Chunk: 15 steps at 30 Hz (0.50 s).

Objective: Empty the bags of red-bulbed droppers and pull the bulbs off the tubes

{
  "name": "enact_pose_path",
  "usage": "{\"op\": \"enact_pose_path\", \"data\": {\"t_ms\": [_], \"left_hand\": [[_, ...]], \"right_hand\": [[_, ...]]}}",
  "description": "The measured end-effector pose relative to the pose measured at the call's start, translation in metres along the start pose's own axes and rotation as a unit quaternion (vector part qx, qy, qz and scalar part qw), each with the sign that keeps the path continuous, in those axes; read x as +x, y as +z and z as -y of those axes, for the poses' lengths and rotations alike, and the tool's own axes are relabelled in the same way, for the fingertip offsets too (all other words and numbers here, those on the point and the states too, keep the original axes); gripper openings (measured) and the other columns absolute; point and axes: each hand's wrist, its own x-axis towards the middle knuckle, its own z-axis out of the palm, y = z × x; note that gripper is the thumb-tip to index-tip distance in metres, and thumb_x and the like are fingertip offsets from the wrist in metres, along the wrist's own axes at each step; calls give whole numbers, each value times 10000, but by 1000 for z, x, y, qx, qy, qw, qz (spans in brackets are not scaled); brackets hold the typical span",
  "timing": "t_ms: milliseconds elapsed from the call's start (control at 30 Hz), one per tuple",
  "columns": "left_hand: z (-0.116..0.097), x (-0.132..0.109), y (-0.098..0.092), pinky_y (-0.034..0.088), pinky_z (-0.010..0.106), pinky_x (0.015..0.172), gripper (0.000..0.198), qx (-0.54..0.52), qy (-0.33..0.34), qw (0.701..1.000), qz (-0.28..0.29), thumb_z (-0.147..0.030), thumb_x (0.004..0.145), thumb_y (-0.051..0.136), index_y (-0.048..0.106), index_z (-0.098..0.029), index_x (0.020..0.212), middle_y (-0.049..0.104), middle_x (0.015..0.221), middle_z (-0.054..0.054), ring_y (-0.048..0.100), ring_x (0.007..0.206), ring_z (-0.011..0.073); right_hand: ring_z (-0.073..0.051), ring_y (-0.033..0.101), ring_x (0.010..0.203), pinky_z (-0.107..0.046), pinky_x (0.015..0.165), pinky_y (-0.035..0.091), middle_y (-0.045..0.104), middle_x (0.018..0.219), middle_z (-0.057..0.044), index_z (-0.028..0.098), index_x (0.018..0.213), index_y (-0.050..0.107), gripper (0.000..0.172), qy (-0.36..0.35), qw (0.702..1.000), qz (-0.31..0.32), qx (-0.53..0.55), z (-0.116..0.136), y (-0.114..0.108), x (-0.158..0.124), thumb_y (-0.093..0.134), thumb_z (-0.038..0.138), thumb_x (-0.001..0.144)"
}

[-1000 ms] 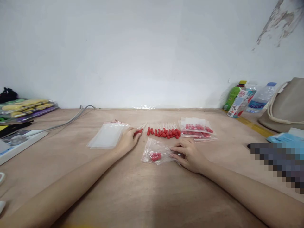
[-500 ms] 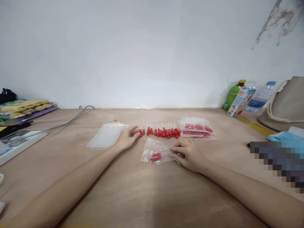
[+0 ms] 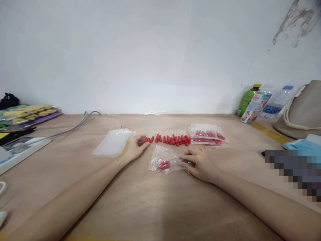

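My left hand rests at the left end of a row of droppers. Its fingers are bent and the thumb stands apart, with the leftmost red bulbs by the fingertips; I see no firm grip. The droppers have red bulbs towards me and thin clear stems pointing to the wall. My right hand holds the right end of a clear zip bag between thumb and fingers. Several red-bulbed droppers lie inside that bag. What the right fingertips cover is partly hidden.
Left of the row lies a stack of flat zip bags. On the right are filled bags with red bulbs. Bottles, a carton and a beige bag stand far right. A power strip with a cable lies left.
My left fingers have curled and drawn back slightly left, and the leftmost red bulbs have shifted and show more. My right hand and its bag have stayed in place.
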Motion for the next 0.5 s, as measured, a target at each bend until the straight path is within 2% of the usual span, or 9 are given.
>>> {"op": "enact_pose_path", "data": {"t_ms": [100,300,333,400,500], "left_hand": [[5,6,3,500,369,826,630,-4,30,998,61,-360,600,721,542,-143,1163,645,1032,84,619,890,220],[9,20,5,463,382,880,546,-37,50,993,105,-318,680,656,518,-130,1173,623,1064,89,593,933,206],[7,18,5,465,380,872,560,-26,57,993,99,-325,675,663,511,-139,1182,614,1079,89,588,940,208],[1,10,3,468,376,846,542,14,91,994,51,-353,678,666,525,-167,1168,594,1100,85,573,954,215],[-8,-14,-2,461,349,820,285,59,175,983,-27,-344,757,594,618,-188,994,604,1011,65,560,935,199]], "right_hand": [[-168,524,787,-356,758,353,602,815,-48,222,933,662,207,1,1000,2,5,0,0,0,544,347,818],[-172,539,780,-341,719,399,606,847,-70,193,951,654,223,-13,999,11,31,0,-2,2,545,330,814],[-173,545,786,-335,716,411,607,862,-76,185,962,651,232,-13,999,16,39,0,-3,2,546,327,813],[-176,554,806,-327,719,432,608,894,-86,177,992,640,250,-17,998,26,55,-1,-5,3,548,321,811],[-178,556,835,-324,734,449,602,941,-93,179,1027,628,271,-29,996,43,74,-2,-8,4,542,323,814]]}}
